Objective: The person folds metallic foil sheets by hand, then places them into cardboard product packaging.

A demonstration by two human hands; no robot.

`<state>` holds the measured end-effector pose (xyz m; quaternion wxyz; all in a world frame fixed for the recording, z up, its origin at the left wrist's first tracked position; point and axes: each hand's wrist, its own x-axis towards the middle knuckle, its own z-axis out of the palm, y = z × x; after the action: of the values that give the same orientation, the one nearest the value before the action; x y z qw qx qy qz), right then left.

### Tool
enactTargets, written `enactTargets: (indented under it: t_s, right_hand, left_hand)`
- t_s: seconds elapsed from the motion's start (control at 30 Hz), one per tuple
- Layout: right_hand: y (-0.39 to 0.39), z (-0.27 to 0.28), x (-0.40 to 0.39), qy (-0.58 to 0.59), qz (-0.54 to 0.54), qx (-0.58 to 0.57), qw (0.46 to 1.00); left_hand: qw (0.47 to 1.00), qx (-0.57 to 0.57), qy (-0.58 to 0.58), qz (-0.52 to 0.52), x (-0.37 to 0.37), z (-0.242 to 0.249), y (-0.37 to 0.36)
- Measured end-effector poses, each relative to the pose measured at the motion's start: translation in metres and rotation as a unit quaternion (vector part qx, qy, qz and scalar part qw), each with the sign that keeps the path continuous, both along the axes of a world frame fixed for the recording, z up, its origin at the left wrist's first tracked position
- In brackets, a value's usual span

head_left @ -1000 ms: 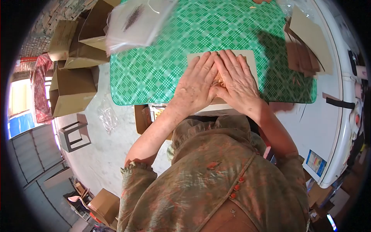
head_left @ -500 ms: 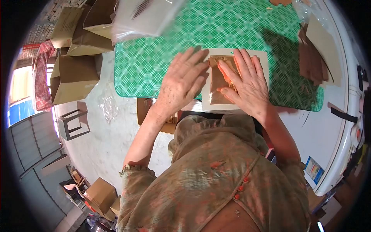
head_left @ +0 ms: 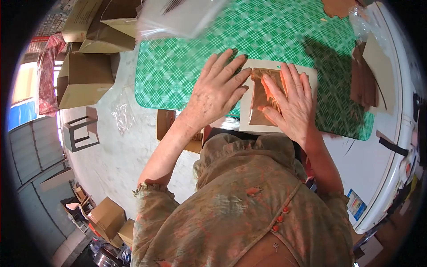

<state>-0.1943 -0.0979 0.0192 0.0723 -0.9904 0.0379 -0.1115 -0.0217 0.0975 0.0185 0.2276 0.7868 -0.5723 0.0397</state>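
A shiny brown, film-like packet (head_left: 257,113) lies on a white card (head_left: 245,116) at the table's near edge. My right hand (head_left: 291,102) rests flat over the packet's right part, its fingers stretched out and hiding some of it. Orange glints show on the film beside the fingers. To the left, my left hand (head_left: 218,86) is open with spread fingers, holding nothing. Its fingertips reach right to the card's upper left edge.
Green checked cloth covers the table (head_left: 173,71). Clear plastic bags (head_left: 182,18) lie at its far left, brown sheets (head_left: 362,80) and a pale board at the right. Open cardboard boxes (head_left: 86,80) stand left; a carton (head_left: 164,127) sits below the near edge.
The card, the packet and my right hand appear shifted slightly right, along with a small turn of the whole view. My left hand's fingers are spread wider than before.
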Motion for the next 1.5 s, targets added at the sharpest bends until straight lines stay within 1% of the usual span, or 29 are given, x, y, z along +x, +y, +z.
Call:
enactTargets:
  t_s: [0.2, 0.4, 0.7, 1.0, 1.2, 1.3, 1.4, 1.5]
  right_hand:
    - [-0.001, 0.001, 0.0, -0.005, 0.008, 0.003, 1.0]
    - [-0.001, 0.002, 0.0, 0.005, 0.01, 0.0, 1.0]
    - [-0.002, -0.002, 0.0, 0.005, 0.011, -0.005, 1.0]
    - [-0.002, -0.002, -0.001, 0.007, 0.014, -0.01, 1.0]
    - [-0.003, 0.0, 0.0, 0.003, 0.016, -0.007, 1.0]
    - [-0.003, -0.001, 0.0, 0.001, 0.015, -0.006, 1.0]
    - [-0.002, -0.001, 0.0, -0.003, 0.012, 0.001, 1.0]
    - [-0.002, -0.001, -0.001, 0.0, 0.011, 0.007, 1.0]
  left_hand:
    - [1.0, 0.01, -0.001, -0.01, 0.005, -0.003, 0.001]
    - [0.998, 0.034, -0.018, -0.047, 0.016, -0.003, 0.001]
    - [0.995, 0.036, -0.019, -0.094, 0.031, 0.0, 0.0]
    - [0.986, 0.082, -0.039, -0.138, 0.031, 0.007, -0.008]
    - [0.976, 0.084, -0.055, -0.192, 0.024, 0.01, -0.008]
    - [0.975, 0.068, -0.039, -0.206, 0.023, 0.014, -0.007]
    - [0.978, 0.038, 0.006, -0.207, 0.023, 0.006, -0.006]
    - [0.974, 0.019, 0.011, -0.224, 0.027, 0.005, -0.009]
